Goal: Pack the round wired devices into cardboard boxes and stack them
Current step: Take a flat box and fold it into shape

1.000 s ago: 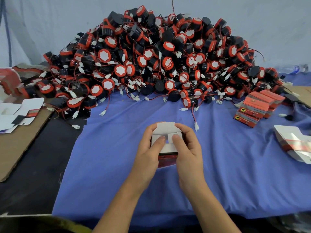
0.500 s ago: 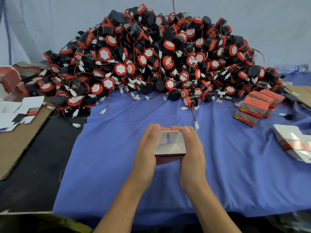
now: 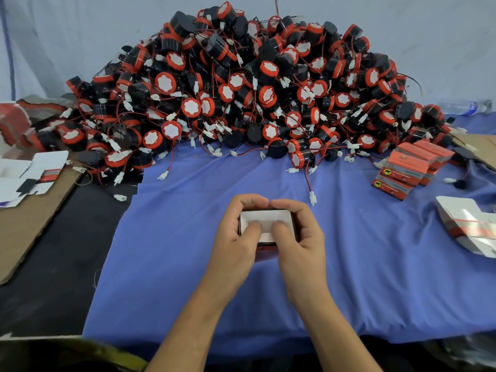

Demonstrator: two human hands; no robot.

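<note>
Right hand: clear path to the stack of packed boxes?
Probably yes: only bare blue cloth lies between the right hand and the stack, but it and the left hand grip a box.

devices heap (image 3: 241,89) behind held box (image 3: 265,224), packed boxes (image 3: 410,165) right

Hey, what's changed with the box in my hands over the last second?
On the small box, the white top flap that stood open is now folded flat. Both thumbs press it, and the left hand and right hand still grip the box. The device pile and packed boxes stayed put.
</note>
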